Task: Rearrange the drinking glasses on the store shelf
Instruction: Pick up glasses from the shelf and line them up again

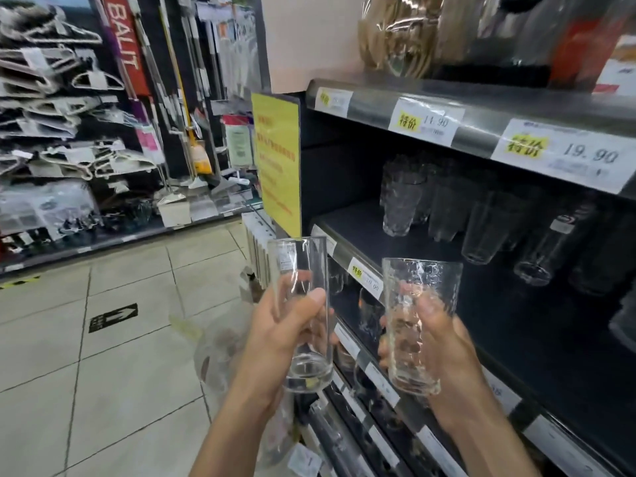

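My left hand [275,333] grips a tall smooth clear glass [303,263] upright, thumb across its front. My right hand [444,346] grips a textured clear glass [421,280], also upright. Both glasses are held in front of the dark shelf [358,232], a little apart from each other and below the shelf's level. On that shelf stand several clear glasses: a textured stack [401,201] at the left, plain tumblers [481,228] further right.
Price tags [426,122] line the shelf edges. A yellow sign [277,163] hangs at the shelf's left end. The upper shelf carries wrapped goods [399,32]. Lower shelves hold more glassware [370,315]. A tiled aisle floor [120,339] lies to the left, with hanger racks [58,108] beyond.
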Demonstrator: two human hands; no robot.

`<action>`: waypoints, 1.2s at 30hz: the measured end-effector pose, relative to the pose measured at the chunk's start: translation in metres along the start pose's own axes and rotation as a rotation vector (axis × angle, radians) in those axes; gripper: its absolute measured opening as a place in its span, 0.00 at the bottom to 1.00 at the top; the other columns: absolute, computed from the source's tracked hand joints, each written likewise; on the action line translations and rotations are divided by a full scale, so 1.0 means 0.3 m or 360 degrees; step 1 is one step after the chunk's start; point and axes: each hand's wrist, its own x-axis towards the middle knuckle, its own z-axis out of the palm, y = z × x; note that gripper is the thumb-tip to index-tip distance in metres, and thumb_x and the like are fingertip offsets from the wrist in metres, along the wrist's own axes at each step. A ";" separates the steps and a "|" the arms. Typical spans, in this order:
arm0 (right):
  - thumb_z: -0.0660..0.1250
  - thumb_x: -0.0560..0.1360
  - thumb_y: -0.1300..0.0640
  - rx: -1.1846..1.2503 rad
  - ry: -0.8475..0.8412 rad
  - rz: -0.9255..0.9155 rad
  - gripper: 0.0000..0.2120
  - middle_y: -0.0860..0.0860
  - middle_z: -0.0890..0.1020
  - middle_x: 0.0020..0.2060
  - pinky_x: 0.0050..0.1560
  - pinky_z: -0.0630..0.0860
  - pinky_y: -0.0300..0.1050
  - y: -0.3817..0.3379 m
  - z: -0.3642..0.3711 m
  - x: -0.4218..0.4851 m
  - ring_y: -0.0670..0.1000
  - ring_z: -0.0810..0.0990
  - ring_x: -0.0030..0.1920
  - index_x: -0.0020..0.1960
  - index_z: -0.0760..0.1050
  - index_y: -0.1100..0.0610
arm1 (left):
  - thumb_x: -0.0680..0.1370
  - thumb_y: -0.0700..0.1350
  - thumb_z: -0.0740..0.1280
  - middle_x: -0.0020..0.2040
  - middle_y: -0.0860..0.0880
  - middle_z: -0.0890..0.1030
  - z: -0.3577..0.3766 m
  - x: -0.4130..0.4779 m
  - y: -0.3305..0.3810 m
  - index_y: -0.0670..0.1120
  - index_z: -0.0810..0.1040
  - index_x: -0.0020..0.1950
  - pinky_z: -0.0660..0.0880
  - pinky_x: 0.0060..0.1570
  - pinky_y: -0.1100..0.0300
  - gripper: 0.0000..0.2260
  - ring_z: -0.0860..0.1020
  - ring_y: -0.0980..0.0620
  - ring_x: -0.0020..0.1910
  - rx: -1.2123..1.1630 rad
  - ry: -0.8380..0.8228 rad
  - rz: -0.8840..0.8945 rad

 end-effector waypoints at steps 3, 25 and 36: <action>0.76 0.51 0.27 -0.0033 0.0057 -0.0089 0.44 0.57 0.86 0.46 0.42 0.82 0.55 0.001 0.020 0.087 0.58 0.85 0.42 0.59 0.76 0.51 | 0.60 0.63 0.76 0.46 0.42 0.84 -0.018 0.132 -0.011 0.53 0.76 0.61 0.79 0.44 0.45 0.32 0.82 0.42 0.39 -0.0003 -0.0074 -0.0021; 0.74 0.57 0.33 -0.0026 0.1324 -0.0475 0.21 0.51 0.86 0.48 0.45 0.82 0.51 -0.013 0.034 0.201 0.56 0.86 0.45 0.48 0.78 0.31 | 0.59 0.66 0.79 0.42 0.38 0.81 0.171 0.772 -0.176 0.40 0.72 0.62 0.78 0.38 0.47 0.43 0.80 0.40 0.34 -0.0176 -0.1099 -0.0175; 0.67 0.67 0.27 -0.0599 0.1761 -0.0299 0.24 0.45 0.85 0.45 0.49 0.74 0.41 -0.049 0.124 0.310 0.38 0.81 0.45 0.53 0.74 0.43 | 0.69 0.53 0.71 0.40 0.44 0.81 0.210 0.980 -0.161 0.50 0.73 0.60 0.78 0.37 0.51 0.21 0.80 0.42 0.33 -0.0256 -0.1492 0.0156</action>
